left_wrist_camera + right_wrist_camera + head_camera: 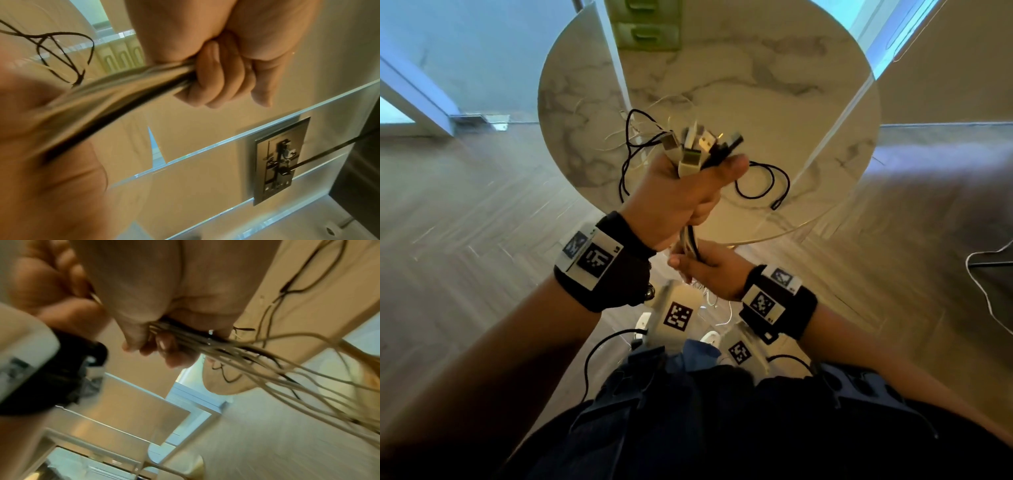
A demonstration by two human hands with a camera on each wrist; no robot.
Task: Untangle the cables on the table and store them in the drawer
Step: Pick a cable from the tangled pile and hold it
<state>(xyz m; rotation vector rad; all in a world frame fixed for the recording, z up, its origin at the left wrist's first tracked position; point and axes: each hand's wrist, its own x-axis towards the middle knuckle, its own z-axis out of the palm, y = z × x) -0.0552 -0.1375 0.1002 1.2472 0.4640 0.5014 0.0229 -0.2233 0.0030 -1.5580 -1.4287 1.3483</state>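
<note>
My left hand [681, 192] is raised over the near edge of the round marble table [774, 85], fist closed around a bundle of white and black cables. Their USB connector ends [702, 144] fan out above the thumb. Just below it, my right hand [709, 270] grips the same bundle [690, 240] where it hangs down. In the left wrist view the left hand's fingers [222, 73] wrap the blurred bundle [123, 91]. Seen from the right wrist, the right hand [156, 305] clamps the strands [246, 356], which trail off to the right. One black cable [763, 181] still loops on the tabletop.
A green drawer unit [650, 31] stands at the table's far edge. Clear acrylic panels [835, 130] support the table. A white cable [983, 291] lies on the wooden floor at the right, beside a dark object.
</note>
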